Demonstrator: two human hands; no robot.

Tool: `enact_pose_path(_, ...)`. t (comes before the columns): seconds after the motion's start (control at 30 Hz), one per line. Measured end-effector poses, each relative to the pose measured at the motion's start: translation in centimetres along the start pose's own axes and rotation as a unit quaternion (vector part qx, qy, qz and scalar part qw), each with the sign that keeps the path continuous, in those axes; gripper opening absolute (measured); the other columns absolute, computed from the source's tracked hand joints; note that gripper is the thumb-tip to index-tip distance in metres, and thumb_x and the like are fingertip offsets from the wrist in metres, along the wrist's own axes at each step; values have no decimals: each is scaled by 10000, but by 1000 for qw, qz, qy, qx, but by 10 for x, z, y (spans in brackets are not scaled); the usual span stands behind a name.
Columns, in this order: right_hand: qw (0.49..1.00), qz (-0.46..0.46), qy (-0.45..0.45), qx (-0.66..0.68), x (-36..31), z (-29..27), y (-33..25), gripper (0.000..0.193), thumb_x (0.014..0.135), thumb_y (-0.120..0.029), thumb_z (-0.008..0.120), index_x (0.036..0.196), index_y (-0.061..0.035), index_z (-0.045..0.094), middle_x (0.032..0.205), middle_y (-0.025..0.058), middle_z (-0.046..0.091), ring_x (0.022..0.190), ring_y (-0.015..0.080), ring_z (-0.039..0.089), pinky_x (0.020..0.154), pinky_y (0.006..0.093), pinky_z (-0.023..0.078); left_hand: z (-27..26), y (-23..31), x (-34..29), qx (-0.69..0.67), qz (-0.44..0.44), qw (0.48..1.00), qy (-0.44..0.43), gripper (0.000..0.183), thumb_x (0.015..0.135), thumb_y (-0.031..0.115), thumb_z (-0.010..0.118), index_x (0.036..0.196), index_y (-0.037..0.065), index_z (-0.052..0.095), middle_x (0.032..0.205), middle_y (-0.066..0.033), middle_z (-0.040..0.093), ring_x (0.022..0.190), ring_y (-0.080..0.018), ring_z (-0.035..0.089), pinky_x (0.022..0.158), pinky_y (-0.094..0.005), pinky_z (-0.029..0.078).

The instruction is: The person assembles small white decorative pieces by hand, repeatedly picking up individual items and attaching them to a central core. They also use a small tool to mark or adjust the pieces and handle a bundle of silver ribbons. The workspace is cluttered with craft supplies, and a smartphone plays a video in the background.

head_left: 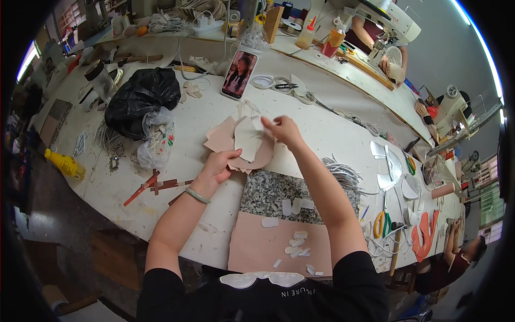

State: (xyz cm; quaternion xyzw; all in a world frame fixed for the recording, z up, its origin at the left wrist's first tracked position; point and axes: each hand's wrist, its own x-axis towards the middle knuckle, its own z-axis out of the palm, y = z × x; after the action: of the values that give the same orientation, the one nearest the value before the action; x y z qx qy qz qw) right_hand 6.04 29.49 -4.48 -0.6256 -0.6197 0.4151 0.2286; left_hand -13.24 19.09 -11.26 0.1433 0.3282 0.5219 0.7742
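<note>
Several pale pieces (247,140), left hand (217,165) holding, right hand (285,130) (curled)

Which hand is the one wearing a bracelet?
The left hand, gripping the pink pieces: a pale green bangle circles its wrist. The right hand, higher in the picture, has a bare wrist.

Tabletop (327,134) offers passage right of the hands (285,131); phone (239,78) blocks ahead, black bag (142,102) leftward
</note>
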Motion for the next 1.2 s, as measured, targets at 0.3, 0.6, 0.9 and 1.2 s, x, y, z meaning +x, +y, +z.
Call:
enact_pose_path(0.3,915,-283,-87,-276,65,77,-20,510,651,-356,809,991,-1,671,946,173,674,925,318,632,811,370,504,-2,8,-28,81,-16,997,9,365,825,-39,634,1172,-51,523,1096,-154,615,996,-275,638,851,-401,562)
enact_pose_path(0.6,978,-132,-144,-75,71,46,-39,307,635,-176,840,774,0,630,764,112,669,639,188,636,603,308,517,-9,15,-32,107,-22,994,30,337,818,-31,641,1139,-74,548,1054,-159,638,917,-275,668,807,-405,583)
enact_pose_path(0.9,950,-75,66,297,35,5,-37,280,789,-109,756,834,-4,500,740,117,649,606,184,667,466,262,474,5,52,-66,185,82,978,-45,510,762,-76,639,1255,-36,514,1172,-129,594,1068,-234,597,898,-345,510)
enact_pose_path(1.2,868,-431,245,41,-78,-9,-66,224,834,-75,683,1031,-61,577,839,63,683,731,166,674,609,289,523,2,49,-128,131,169,977,10,503,777,-69,632,1260,-42,495,1149,-124,596,1050,-224,597,888,-334,512)
